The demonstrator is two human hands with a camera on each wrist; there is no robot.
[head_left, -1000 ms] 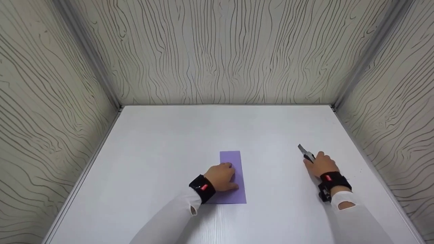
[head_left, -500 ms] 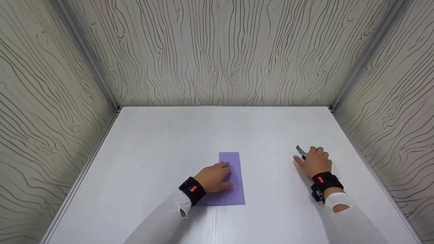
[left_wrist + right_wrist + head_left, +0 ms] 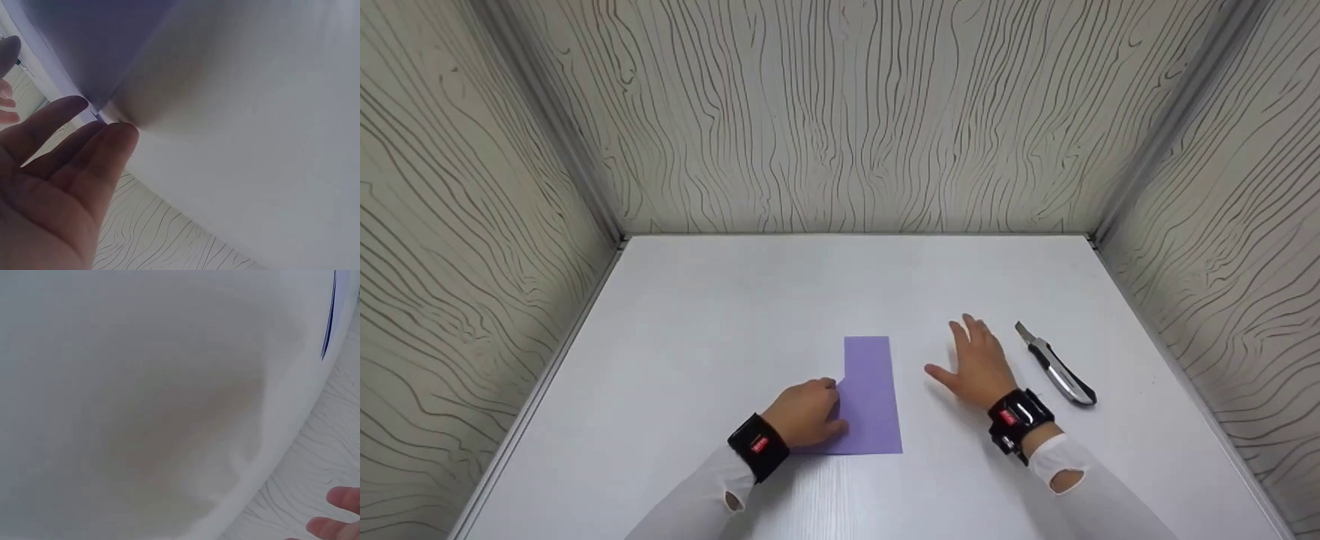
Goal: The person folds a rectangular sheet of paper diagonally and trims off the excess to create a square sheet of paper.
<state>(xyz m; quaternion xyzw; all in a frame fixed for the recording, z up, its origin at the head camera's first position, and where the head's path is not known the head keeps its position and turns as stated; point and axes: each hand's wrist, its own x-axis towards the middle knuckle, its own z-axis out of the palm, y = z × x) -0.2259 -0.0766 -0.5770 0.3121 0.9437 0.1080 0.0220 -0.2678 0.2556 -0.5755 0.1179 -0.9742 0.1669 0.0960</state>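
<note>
A purple sheet of paper (image 3: 871, 397) lies on the white table, narrower in its far part and wider near the front. My left hand (image 3: 804, 412) rests at its left side, with the fingers loosely bent and the thumb apart from them. In the left wrist view, those fingertips touch near a corner of the purple paper (image 3: 101, 45). My right hand (image 3: 976, 367) has its fingers spread between the paper and a utility knife (image 3: 1061, 371), holding nothing. The knife lies on the table at the right, blade out and pointing away.
The white table (image 3: 720, 300) is enclosed by wood-grain panels (image 3: 840, 112) at the back and both sides. A grey metal edge runs along the table's left side. Black straps with small cameras sit on both wrists.
My right hand has let go of the utility knife and moved left, leaving it on the table. My left hand has slid left across the paper toward its left side.
</note>
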